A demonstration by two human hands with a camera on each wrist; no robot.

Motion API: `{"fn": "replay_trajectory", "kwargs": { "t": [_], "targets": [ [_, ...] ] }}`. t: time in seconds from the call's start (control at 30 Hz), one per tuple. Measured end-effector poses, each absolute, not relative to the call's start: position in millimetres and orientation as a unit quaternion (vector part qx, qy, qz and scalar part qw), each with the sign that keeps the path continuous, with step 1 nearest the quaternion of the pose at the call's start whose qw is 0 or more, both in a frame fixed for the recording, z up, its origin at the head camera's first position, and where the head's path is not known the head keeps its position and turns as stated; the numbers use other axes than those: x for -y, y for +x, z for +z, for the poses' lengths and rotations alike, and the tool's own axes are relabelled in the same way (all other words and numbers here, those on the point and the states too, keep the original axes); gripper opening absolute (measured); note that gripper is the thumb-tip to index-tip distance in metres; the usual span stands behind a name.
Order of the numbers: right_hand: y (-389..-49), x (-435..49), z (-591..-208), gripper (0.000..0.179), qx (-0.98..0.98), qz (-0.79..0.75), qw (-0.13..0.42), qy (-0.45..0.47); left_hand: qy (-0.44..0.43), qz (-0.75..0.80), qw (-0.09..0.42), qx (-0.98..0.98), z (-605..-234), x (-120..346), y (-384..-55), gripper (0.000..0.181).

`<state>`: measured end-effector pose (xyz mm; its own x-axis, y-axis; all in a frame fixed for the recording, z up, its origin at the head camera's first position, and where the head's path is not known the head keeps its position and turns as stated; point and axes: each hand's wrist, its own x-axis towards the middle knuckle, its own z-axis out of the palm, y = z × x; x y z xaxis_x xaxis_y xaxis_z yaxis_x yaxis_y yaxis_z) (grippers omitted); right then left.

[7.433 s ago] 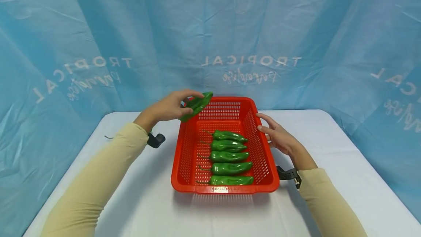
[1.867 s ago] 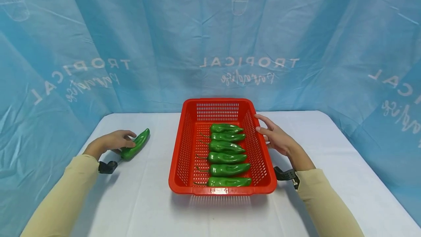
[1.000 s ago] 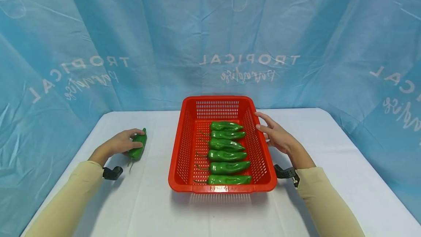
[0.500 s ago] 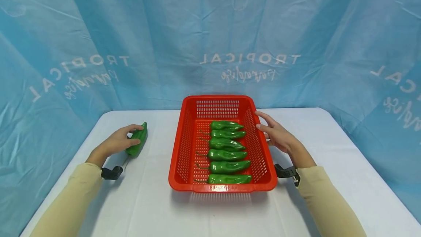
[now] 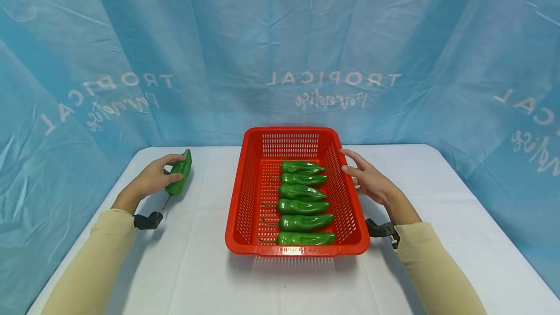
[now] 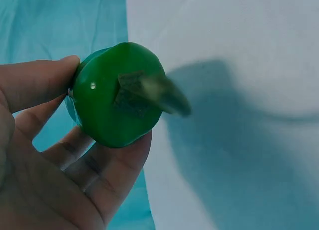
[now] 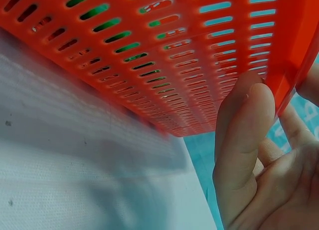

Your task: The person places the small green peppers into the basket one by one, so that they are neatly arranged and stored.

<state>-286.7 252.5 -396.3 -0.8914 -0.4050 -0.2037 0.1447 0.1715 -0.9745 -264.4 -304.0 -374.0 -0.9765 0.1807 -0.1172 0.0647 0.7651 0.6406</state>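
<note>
My left hand (image 5: pixel 153 175) grips a long green chili pepper (image 5: pixel 184 168) between thumb and fingers, over the left part of the table. In the left wrist view the pepper's rounded stem end (image 6: pixel 109 105) faces the camera, and its shadow falls apart from it on the cloth. A red perforated plastic basket (image 5: pixel 323 251) stands in the middle, with several green chili peppers (image 5: pixel 304 206) lying side by side in it, stems to the left. My right hand (image 5: pixel 369 181) touches the basket's right rim with thumb and fingertips. The right wrist view has the thumb (image 7: pixel 244 135) against the outer wall.
A white cloth (image 5: pixel 197 266) covers the table. Blue printed curtains (image 5: pixel 271 38) hang behind it and on both sides. Each wrist wears a black strap, such as the left one (image 5: pixel 148 220). The basket's far end has bare floor between the peppers and the back wall.
A further pepper has been laid at the back of the row in the basket. My left hand has since taken another pepper at the left and shifted it away from me. The right hand stayed.
</note>
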Motion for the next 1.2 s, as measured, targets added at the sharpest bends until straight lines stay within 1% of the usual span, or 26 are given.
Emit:
{"fn": "replay_trajectory", "kwargs": {
  "t": [0.13,0.23,0.4,0.53,0.67,0.77,0.93,1.0,1.2],
  "targets": [
    [-287,-252,-397,0.065,-0.732,-0.639,0.217,-0.094,0.052,0.342,0.070,-0.936,-362,306,-268,0.059],
    [-287,-253,-397,0.065,-0.731,-0.640,0.217,-0.094,0.043,0.364,0.047,-0.929,-346,302,-271,0.061],
    [-287,-255,-395,0.065,-0.729,-0.642,0.216,-0.096,0.054,0.385,0.010,-0.921,-325,289,-274,0.061],
    [-286,-254,-395,0.065,-0.726,-0.645,0.219,-0.096,0.063,0.380,0.004,-0.923,-321,283,-273,0.061],
    [-286,-254,-395,0.065,-0.724,-0.646,0.223,-0.098,0.066,0.384,0.009,-0.921,-319,280,-273,0.061],
    [-287,-254,-396,0.065,-0.726,-0.644,0.221,-0.099,0.066,0.393,-0.002,-0.917,-313,273,-273,0.062],
    [-287,-256,-396,0.064,-0.728,-0.642,0.221,-0.097,0.073,0.403,-0.040,-0.911,-290,250,-272,0.060],
    [-287,-256,-396,0.064,-0.727,-0.642,0.222,-0.098,0.080,0.401,-0.046,-0.912,-279,239,-273,0.058],
    [-287,-254,-397,0.064,-0.724,-0.645,0.221,-0.099,0.132,0.380,-0.038,-0.915,-259,200,-287,0.056]
  ]
}}
